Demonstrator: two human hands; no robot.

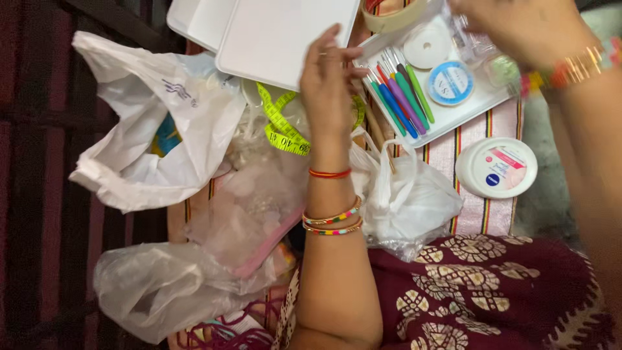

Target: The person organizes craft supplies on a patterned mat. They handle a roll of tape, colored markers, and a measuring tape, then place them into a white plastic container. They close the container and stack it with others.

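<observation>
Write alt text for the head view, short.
Seen from above, a person's left hand grips the edge of a white lid while the right hand reaches into a white tray of coloured crochet hooks and thread spools. Around them lie white plastic bags, a yellow measuring tape and a round cream tin.

We count two hands (327,81) at twelve o'clock, three plastic bags (146,123) from nine to six o'clock, about six crochet hooks (402,97), one measuring tape (282,126) and one cream tin (495,167) at three o'clock.
</observation>
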